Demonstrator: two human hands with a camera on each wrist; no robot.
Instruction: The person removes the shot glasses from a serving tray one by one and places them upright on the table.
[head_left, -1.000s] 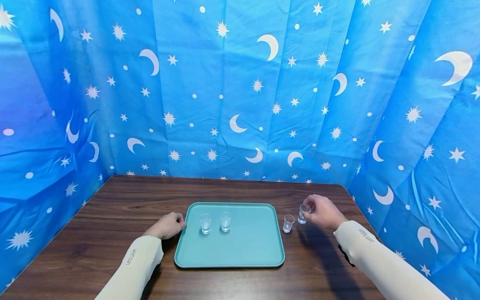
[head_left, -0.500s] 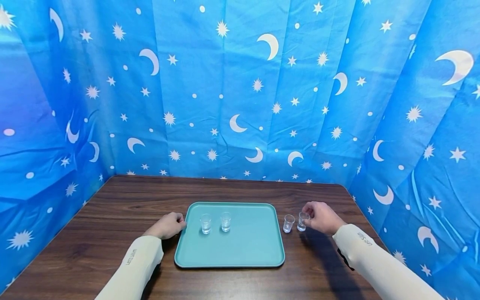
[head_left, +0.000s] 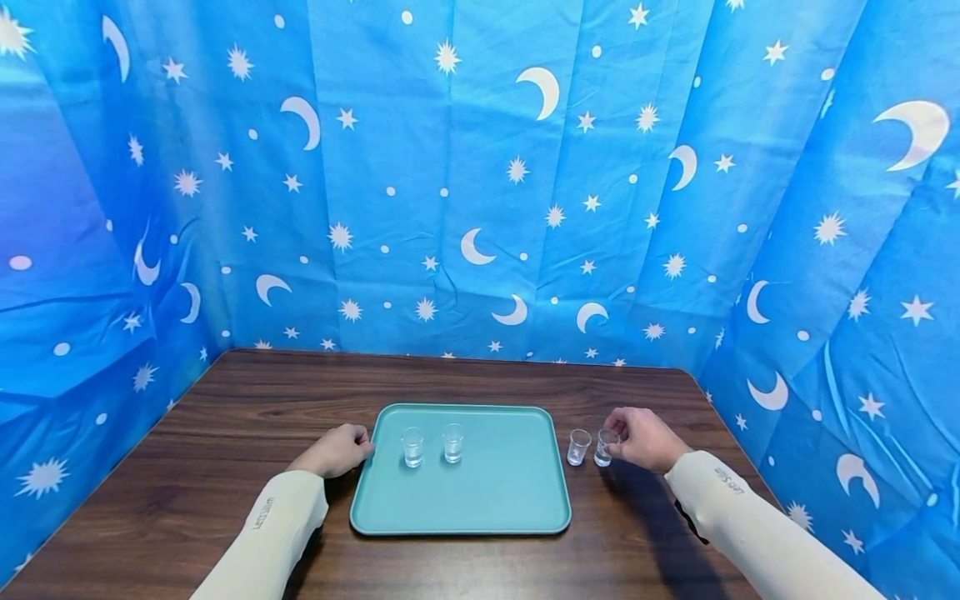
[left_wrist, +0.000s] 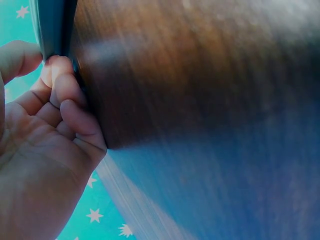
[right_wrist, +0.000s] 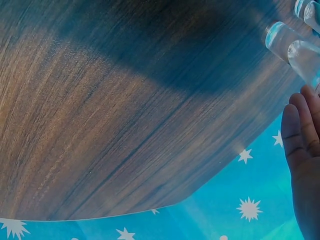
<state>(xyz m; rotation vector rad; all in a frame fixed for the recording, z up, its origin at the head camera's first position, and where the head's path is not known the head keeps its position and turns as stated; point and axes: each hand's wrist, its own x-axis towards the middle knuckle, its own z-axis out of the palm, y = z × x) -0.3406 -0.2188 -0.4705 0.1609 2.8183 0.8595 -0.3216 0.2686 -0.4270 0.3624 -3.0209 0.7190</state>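
Note:
A teal tray (head_left: 465, 500) lies on the wooden table, bearing two clear shot glasses, one on the left (head_left: 412, 450) and one nearer the middle (head_left: 452, 445). My left hand (head_left: 337, 452) pinches the tray's left rim between thumb and fingers, as the left wrist view of the hand (left_wrist: 55, 120) shows. Beyond the tray's right edge my right hand (head_left: 647, 439) holds a shot glass (head_left: 602, 454) by its upper part, with its base at the table. Just left of it stands another shot glass (head_left: 577, 448), upright. In the right wrist view the held glass (right_wrist: 282, 40) shows beside the fingertips.
The dark wooden table (head_left: 300, 392) ends at a blue curtain (head_left: 480, 208) printed with moons and stars, which hangs behind it and along both sides. The right forearm's shadow (head_left: 660, 517) falls across the table.
My right hand has brought its glass down and slightly left, near the standing glass, and has stayed almost still since half a second ago. The left hand and tray have not moved.

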